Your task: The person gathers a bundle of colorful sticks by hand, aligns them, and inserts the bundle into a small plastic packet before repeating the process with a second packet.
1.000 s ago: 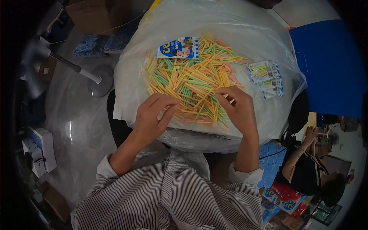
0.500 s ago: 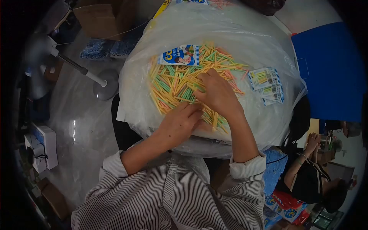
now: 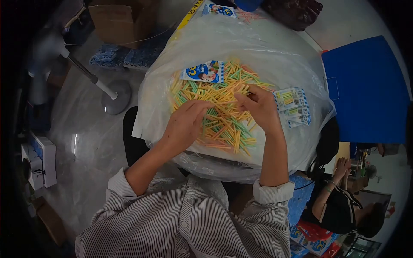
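A pile of thin yellow, green and pink sticks (image 3: 228, 129) lies on a plastic-covered surface before me. My right hand (image 3: 263, 107) is over the pile's right side, thumb and fingers pinched on a few yellow sticks (image 3: 241, 89). Over the left side, my left hand (image 3: 185, 124) has its fingers together and curled, tips among the sticks; whatever they hold is hidden. A blue and white printed packet (image 3: 204, 72) rests on the far edge of the pile. Right of my right hand, several small striped packets (image 3: 294, 105) overlap on the plastic.
Clear plastic sheeting (image 3: 172, 56) drapes over the table edges. A blue panel or box (image 3: 365, 90) stands at the right. Another packet (image 3: 219, 10) and pink sticks (image 3: 249, 17) lie at the back. A fan stand (image 3: 114, 96) is on the left floor; a co-worker (image 3: 340, 202) sits lower right.
My hands have moved apart: the right one rightward with yellow sticks raised in its fingers, the left one up and to the left. The view has shifted slightly.
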Action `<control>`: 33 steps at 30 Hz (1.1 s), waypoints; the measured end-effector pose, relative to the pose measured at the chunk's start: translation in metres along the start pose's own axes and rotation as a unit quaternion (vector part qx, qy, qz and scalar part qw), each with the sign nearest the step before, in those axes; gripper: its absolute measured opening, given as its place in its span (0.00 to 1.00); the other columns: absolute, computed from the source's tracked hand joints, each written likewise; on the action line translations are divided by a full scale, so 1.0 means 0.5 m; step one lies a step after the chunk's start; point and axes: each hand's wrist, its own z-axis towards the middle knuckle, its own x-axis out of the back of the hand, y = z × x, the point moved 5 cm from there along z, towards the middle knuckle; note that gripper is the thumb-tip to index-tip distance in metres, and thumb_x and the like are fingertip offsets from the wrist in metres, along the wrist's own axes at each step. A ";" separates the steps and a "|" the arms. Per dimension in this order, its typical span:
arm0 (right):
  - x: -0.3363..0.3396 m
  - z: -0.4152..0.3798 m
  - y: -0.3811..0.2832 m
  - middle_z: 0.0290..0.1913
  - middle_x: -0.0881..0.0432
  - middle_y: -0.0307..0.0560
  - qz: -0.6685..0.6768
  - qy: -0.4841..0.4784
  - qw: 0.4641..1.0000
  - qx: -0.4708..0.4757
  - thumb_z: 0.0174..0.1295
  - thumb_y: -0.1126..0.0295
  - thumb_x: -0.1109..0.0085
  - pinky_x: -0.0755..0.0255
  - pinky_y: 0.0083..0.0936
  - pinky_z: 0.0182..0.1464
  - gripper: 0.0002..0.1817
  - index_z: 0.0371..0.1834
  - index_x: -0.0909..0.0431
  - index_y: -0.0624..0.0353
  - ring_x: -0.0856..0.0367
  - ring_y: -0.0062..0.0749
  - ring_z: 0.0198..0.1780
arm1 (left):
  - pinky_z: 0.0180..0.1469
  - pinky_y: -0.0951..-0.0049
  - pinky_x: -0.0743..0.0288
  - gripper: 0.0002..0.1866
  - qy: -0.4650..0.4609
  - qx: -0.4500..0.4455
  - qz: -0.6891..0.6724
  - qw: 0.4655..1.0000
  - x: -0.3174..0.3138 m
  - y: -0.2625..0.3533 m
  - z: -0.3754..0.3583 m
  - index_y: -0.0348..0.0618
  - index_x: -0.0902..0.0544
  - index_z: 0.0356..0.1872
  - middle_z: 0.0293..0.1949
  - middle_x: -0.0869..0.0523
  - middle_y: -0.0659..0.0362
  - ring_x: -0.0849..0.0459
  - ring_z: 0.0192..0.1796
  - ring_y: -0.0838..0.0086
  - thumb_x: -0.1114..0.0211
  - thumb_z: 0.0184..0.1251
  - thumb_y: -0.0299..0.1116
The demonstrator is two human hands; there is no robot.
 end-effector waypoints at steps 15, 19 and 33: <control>-0.042 -0.028 -0.015 0.27 0.23 0.43 0.297 -0.098 0.945 -0.095 0.53 0.71 0.44 0.28 0.12 0.28 0.10 0.33 0.26 0.67 0.25 0.18 0.25 | 0.34 0.81 0.34 0.11 -0.298 0.202 -0.304 0.882 -0.068 -0.015 0.060 0.37 0.29 0.37 0.28 0.26 0.62 0.29 0.29 0.80 0.55 0.64 0.33; -0.056 -0.002 0.015 0.27 0.23 0.42 0.171 -0.118 0.977 -0.039 0.54 0.71 0.45 0.31 0.12 0.28 0.09 0.34 0.26 0.67 0.27 0.19 0.25 | 0.34 0.81 0.33 0.13 -0.351 0.223 -0.326 0.849 -0.080 -0.023 0.058 0.35 0.28 0.39 0.30 0.26 0.62 0.28 0.31 0.81 0.55 0.65 0.35; -0.064 -0.018 -0.015 0.44 0.26 0.43 0.289 0.048 0.956 0.022 0.62 0.66 0.59 0.33 0.17 0.42 0.16 0.48 0.31 0.63 0.29 0.20 0.42 | 0.44 0.73 0.27 0.11 -0.080 0.331 -0.631 0.697 -0.092 -0.051 0.059 0.34 0.30 0.41 0.39 0.24 0.53 0.23 0.42 0.69 0.52 0.64 0.32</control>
